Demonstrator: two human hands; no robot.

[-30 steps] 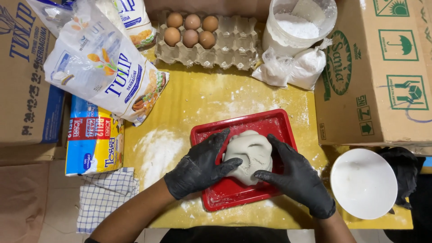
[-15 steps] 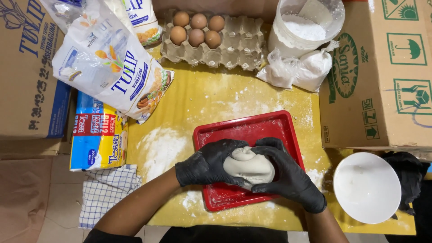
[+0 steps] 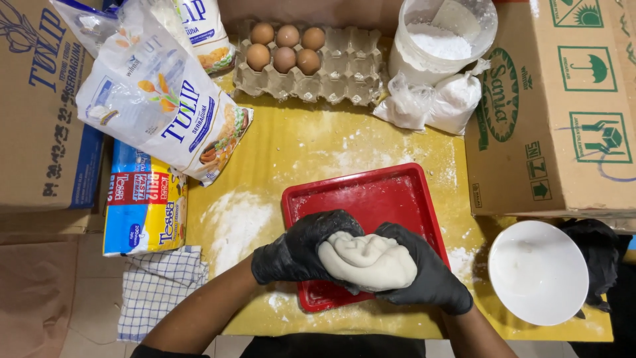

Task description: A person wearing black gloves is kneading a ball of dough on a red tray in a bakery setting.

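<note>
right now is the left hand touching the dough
Touching. The head view shows the left hand in its black glove wrapped against the dough, no gap between them.

A tray lay on the desk, near its front edge. Over the tray's front part, the left hand and the right hand held a lump of dough between them. Behind the tray stood an egg carton with eggs in its left cells, and to the carton's right a tub with small bags before it. A bowl sat right of the tray. A flour bag lay left, partly on a pack; a cloth lay before that pack. Cartons flanked the desk.
</note>
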